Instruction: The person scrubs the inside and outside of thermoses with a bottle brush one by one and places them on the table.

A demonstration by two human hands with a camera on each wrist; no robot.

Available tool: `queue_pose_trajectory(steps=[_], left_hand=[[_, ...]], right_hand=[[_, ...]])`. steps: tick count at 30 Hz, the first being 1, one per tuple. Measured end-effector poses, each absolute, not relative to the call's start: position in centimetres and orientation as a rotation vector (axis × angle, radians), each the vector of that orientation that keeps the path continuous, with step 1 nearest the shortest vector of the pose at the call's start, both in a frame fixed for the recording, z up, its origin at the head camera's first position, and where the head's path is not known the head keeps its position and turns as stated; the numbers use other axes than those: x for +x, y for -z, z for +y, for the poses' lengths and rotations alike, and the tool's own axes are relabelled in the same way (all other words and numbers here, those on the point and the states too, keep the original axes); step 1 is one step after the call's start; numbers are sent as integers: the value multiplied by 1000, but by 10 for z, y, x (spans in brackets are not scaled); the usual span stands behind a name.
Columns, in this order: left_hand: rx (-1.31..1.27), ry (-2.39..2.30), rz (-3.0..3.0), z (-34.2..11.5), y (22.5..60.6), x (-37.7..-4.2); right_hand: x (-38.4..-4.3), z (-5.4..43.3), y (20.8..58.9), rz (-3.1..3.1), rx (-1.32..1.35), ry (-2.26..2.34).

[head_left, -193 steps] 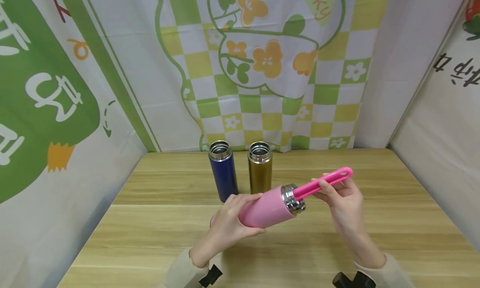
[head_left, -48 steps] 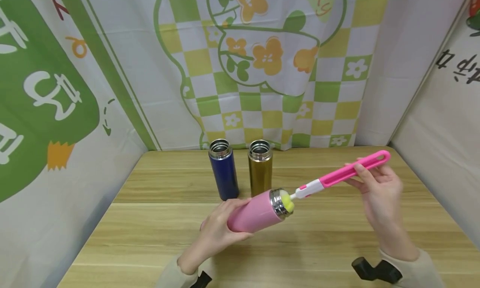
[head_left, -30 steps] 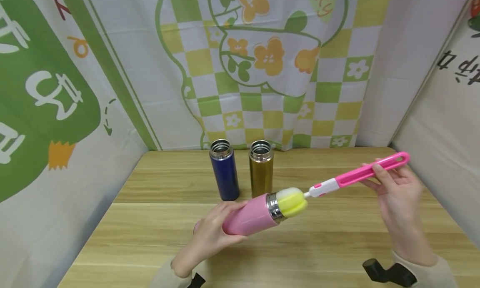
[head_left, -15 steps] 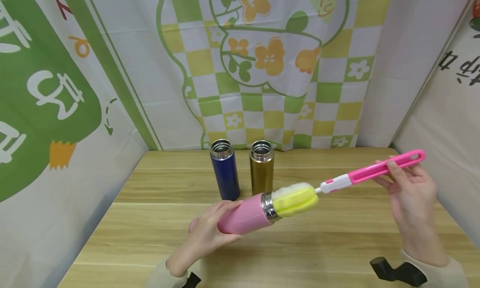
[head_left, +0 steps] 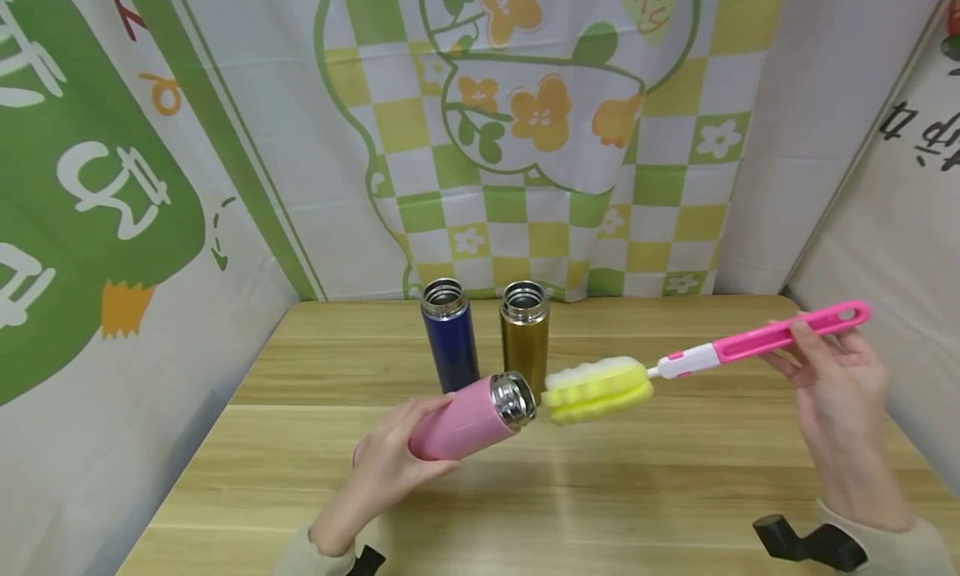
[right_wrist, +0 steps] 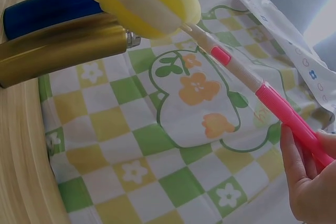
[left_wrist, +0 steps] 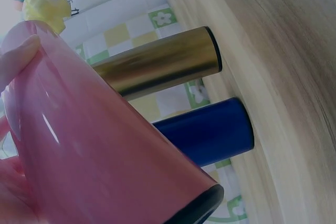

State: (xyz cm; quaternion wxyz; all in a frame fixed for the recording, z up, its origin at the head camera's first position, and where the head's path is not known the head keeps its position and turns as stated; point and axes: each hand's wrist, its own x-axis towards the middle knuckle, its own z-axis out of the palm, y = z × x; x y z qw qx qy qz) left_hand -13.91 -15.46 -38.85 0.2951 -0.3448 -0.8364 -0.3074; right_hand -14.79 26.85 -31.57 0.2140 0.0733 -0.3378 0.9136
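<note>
My left hand point(head_left: 397, 455) grips a pink thermos bottle point(head_left: 465, 422) round its body, tilted with its open steel mouth to the upper right. In the left wrist view the pink bottle point(left_wrist: 100, 140) fills much of the picture and its dark base faces the lower right. My right hand point(head_left: 840, 384) pinches the pink handle of a bottle brush point(head_left: 765, 341). The brush's yellow and white sponge head is wholly outside the bottle, just right of its mouth. In the right wrist view, fingers and thumb of the right hand point(right_wrist: 312, 182) hold the handle's end.
Behind the pink bottle stand a blue bottle point(head_left: 452, 338) and a gold bottle point(head_left: 525, 338), both upright and without lids. They are on a wooden table point(head_left: 300, 443). A patterned cloth point(head_left: 540, 167) hangs at the table's back edge, with printed cloth walls on both sides.
The sponge head, earlier inside the pink bottle, has come fully out of its mouth. My right hand has moved right with the brush; the left has moved left with the bottle.
</note>
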Motion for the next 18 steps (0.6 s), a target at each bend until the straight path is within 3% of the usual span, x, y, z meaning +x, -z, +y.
queue_pose_trajectory(steps=[18], left_hand=[[-905,796,-2230,-152,384,-140]], right_hand=[[-151,256,315,-1105,293,-2552]])
